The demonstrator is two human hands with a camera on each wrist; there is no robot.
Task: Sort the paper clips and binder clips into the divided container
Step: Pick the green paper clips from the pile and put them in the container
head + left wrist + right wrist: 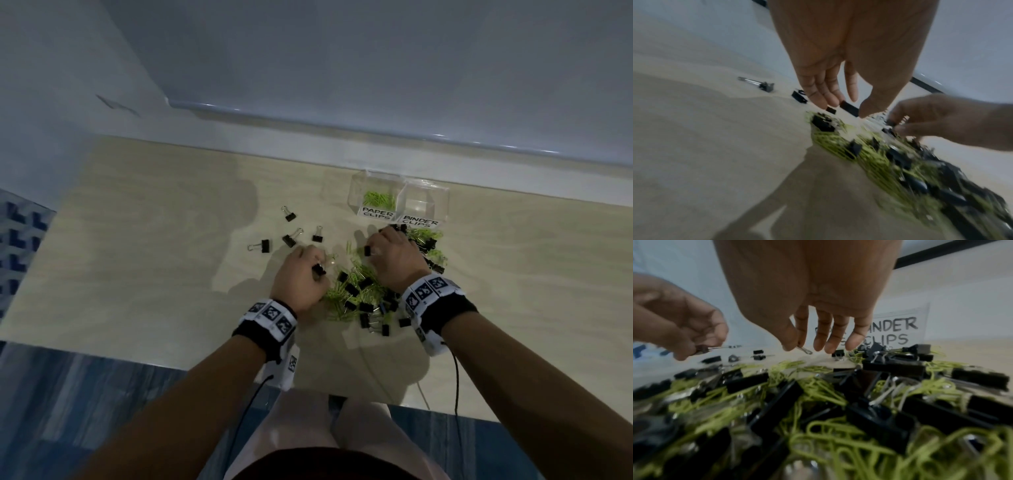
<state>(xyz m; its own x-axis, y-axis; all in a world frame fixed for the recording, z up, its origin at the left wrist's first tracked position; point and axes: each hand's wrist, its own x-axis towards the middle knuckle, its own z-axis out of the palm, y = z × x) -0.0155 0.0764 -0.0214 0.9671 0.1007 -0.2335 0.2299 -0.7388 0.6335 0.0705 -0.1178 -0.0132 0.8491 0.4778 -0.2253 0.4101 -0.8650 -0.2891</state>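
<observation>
Pick-up stage, binder clips first. Found mixed pile (363, 291) of green paper clips and black binder clips on bench (137, 257), just in front of divided container (352, 192). Held one binder clip (320, 269) in narrow left grip (301, 277); pinched wire handle (805, 350) of another in right grip (394, 257). Saw paper clips only in left compartment (378, 198), none in right compartment (442, 202). Next move, judged: carry to right compartment, release clear of divider.
</observation>
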